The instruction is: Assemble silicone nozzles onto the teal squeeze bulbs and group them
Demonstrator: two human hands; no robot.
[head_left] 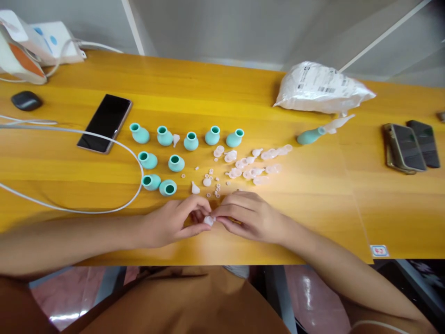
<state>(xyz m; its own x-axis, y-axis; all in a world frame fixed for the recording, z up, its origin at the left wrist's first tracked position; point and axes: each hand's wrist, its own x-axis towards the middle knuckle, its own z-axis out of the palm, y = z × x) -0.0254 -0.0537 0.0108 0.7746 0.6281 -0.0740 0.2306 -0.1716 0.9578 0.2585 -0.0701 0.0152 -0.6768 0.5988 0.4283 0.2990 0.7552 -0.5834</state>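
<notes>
Near the table's front edge, my left hand (184,218) pinches a small translucent white plastic piece (209,221) between thumb and fingers. My right hand (248,215) meets it from the other side, its fingertips closed at the edge of the same piece. Just beyond my hands lie several tiny clear rings (218,187), a white funnel-shaped tip (195,187) and a round cap (207,182). Translucent cup-like pieces (242,163) lie in rows farther right. Several teal rubber bulbs (176,163) with round open mouths stand or lean to the left and behind.
A teal bulb with a white nozzle (311,135) lies at right, before a white plastic parcel (320,88). Phones (405,148) rest at far right, another phone (104,123) at left. A white cable (137,162) loops near the bulbs. A black mouse (27,100) sits far left.
</notes>
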